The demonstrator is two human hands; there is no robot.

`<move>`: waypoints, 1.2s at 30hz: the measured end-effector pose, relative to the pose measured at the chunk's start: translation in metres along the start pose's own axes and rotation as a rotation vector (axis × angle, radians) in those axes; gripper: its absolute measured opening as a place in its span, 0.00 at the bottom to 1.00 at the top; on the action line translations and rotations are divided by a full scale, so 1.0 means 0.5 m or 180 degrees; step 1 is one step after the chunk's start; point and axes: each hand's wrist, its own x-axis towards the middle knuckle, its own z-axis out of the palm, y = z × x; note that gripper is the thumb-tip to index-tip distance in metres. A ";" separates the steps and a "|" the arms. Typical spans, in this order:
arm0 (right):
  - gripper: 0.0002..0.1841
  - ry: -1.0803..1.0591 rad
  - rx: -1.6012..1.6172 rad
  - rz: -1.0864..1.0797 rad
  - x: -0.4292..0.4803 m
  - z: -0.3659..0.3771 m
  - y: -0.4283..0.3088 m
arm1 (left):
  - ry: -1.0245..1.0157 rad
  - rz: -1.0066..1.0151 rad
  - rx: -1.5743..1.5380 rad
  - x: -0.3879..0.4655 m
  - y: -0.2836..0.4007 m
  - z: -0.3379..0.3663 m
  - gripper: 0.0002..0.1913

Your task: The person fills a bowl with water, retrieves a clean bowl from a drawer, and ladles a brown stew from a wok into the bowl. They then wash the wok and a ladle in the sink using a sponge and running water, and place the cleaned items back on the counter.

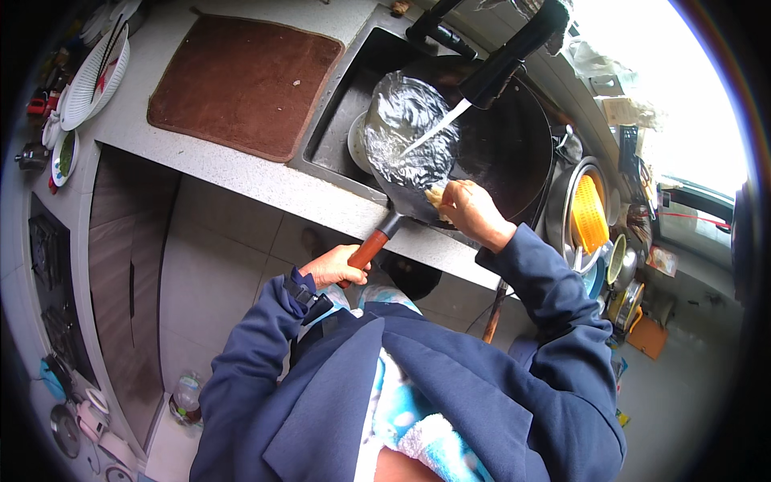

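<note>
My left hand point(333, 266) grips the wooden handle point(368, 250) of a large dark wok point(506, 144), which is held over the sink point(337, 114). Water lies in the wok's left part, which looks tilted down, and a stream falls into it from a black faucet point(488, 84). Pinched in the fingers of my right hand point(473, 211) is a yellowish scrubber point(435, 196), pressed to the inner wall near the handle. Its exact material cannot be told, as the fingers hide part of it. A white bowl point(356, 144) shows partly under the wok's left rim.
Left of the sink a brown mat point(247, 84) covers the counter point(241, 164). A white basket with chopsticks point(99, 78) stands farther left. Metal basins and an orange colander point(589, 214) crowd the right side, below the window point(705, 90).
</note>
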 end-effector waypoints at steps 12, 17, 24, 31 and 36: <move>0.05 0.0396 -0.0624 0.0165 0.032 0.045 -0.116 | -0.0610 -0.0082 -0.0178 0.020 -0.012 -0.069 0.19; 0.06 0.0426 -0.0810 0.0396 0.030 0.042 -0.159 | -0.0769 -0.0155 -0.0228 0.031 -0.020 -0.091 0.19; 0.07 0.0420 -0.0850 0.0596 0.038 0.036 -0.203 | -0.1085 -0.0113 -0.0229 0.044 -0.024 -0.122 0.20; 0.10 0.0387 -0.0836 0.0804 0.048 0.046 -0.220 | -0.1165 -0.0069 -0.0348 0.043 -0.025 -0.113 0.19; 0.08 0.0515 -0.0784 0.0695 0.052 0.054 -0.212 | -0.0965 -0.0100 -0.0398 0.037 -0.022 -0.092 0.18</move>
